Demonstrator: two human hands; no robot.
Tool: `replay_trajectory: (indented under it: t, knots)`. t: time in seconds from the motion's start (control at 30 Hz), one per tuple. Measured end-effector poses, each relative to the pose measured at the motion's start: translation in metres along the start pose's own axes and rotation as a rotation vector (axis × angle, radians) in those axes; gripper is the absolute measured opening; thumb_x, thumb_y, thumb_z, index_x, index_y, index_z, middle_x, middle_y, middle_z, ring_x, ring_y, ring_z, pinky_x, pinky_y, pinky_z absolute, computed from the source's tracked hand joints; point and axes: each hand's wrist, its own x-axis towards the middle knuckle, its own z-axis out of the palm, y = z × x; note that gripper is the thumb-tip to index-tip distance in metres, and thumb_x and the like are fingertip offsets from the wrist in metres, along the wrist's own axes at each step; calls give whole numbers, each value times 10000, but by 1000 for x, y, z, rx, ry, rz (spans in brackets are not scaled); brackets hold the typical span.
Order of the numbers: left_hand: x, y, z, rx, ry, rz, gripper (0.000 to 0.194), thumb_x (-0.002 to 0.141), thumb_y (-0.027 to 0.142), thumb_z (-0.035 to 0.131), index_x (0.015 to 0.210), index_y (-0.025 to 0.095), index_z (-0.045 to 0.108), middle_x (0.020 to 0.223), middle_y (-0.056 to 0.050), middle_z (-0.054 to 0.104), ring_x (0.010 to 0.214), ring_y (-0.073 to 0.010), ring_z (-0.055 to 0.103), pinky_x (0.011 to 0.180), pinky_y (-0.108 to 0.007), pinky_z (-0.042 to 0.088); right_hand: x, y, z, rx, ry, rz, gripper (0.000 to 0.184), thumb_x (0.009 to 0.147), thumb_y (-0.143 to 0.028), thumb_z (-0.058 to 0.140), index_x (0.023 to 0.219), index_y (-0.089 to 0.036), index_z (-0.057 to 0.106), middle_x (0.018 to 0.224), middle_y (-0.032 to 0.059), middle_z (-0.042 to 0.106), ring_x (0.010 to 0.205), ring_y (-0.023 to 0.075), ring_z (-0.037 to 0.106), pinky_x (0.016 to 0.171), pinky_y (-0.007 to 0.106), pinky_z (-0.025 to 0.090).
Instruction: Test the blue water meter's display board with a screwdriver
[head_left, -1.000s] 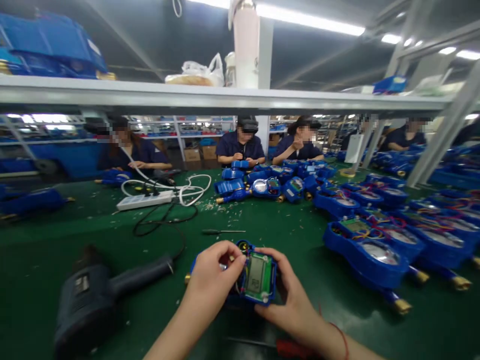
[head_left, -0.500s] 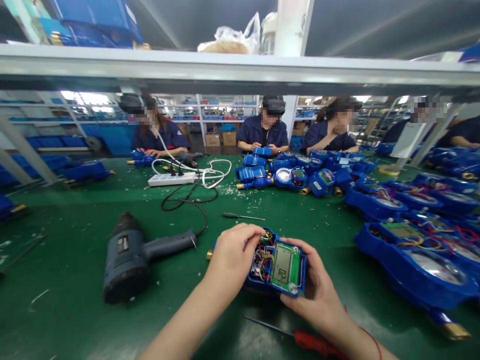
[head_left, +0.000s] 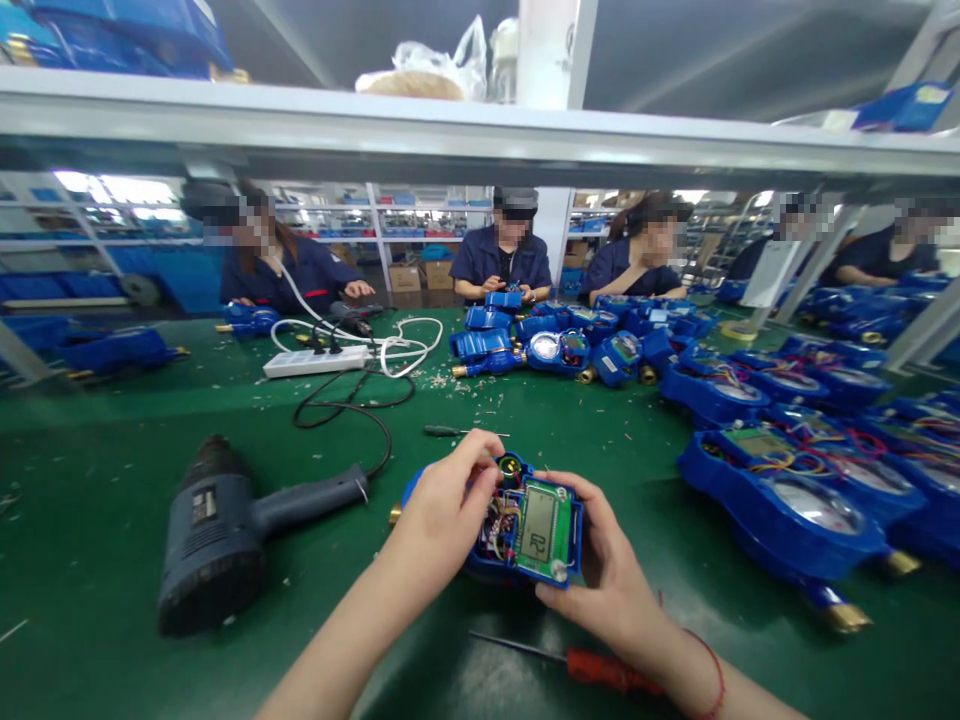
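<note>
A blue water meter [head_left: 487,572] with its electronics exposed lies between my hands. It has a green circuit board with an LCD [head_left: 537,522] and a compartment of coloured wires [head_left: 498,525]. My right hand [head_left: 611,565] grips the display end, fingers at the far side and thumb at the near edge. Over the wire compartment is my left hand [head_left: 450,500], its fingers bent and thumb and forefinger close together by a small round part [head_left: 511,468]. Whatever they pinch is too small to make out. A red-handled screwdriver [head_left: 600,670] lies below my right hand.
A heat gun [head_left: 217,545] lies to the left, its cord running toward a white power strip [head_left: 315,362]. Another screwdriver [head_left: 442,431] is beyond my hands. Many blue meters [head_left: 780,500] crowd the right side. A shelf [head_left: 450,130] spans overhead; co-workers [head_left: 502,250] sit opposite.
The view has swung right, so things sit farther left in the picture. My left thumb and forefinger have parted slightly over the compartment. At the far left, a co-worker's hand has risen from the bench.
</note>
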Motion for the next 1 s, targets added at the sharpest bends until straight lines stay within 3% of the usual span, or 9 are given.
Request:
replay_trajectory:
  t: [0.17, 0.53, 0.7, 0.83, 0.9, 1.0]
  knots:
    - [3, -3, -2, -9, 32, -25, 173, 852, 298, 464, 833, 193, 601, 876, -38, 618, 812, -194, 585, 754, -310, 437, 1, -4, 3, -13, 13, -12, 723, 725, -154, 734, 1355, -288, 405, 1323, 64, 485, 1195, 253, 518, 1013, 365, 445]
    - [5, -4, -4, -4, 5, -25, 220, 808, 236, 466, 768, 201, 680, 834, -45, 639, 830, -193, 609, 772, -303, 453, 2, -9, 5, -51, 19, -36, 723, 715, -140, 730, 1351, -257, 405, 1324, 72, 492, 1192, 240, 522, 1004, 346, 451]
    - [4, -2, 2, -46, 7, -26, 53, 819, 249, 479, 828, 229, 527, 707, 34, 542, 674, -153, 562, 662, -266, 442, 2, -11, 7, -72, 30, -41, 732, 701, -116, 714, 1350, -259, 408, 1298, 65, 511, 1161, 240, 544, 962, 347, 486]
    - [3, -6, 9, -91, 105, -131, 226, 806, 273, 546, 986, 249, 411, 691, 59, 598, 660, -166, 618, 643, -268, 457, 3, -13, 7, -90, 39, -49, 739, 677, -83, 685, 1341, -271, 422, 1286, 45, 518, 1143, 223, 551, 963, 332, 480]
    - [2, -7, 11, -93, 160, -156, 286, 789, 270, 590, 1014, 252, 413, 702, 51, 651, 680, -174, 649, 671, -275, 465, 3, -14, 8, -92, 41, -55, 731, 669, -80, 676, 1331, -268, 429, 1277, 40, 523, 1130, 215, 558, 974, 330, 469]
    - [0, -6, 11, -109, 144, -150, 245, 777, 274, 620, 968, 246, 468, 742, 21, 716, 728, -188, 693, 679, -273, 480, 4, -15, 9, -92, 44, -64, 721, 670, -95, 678, 1327, -257, 430, 1286, 45, 517, 1144, 216, 551, 997, 335, 452]
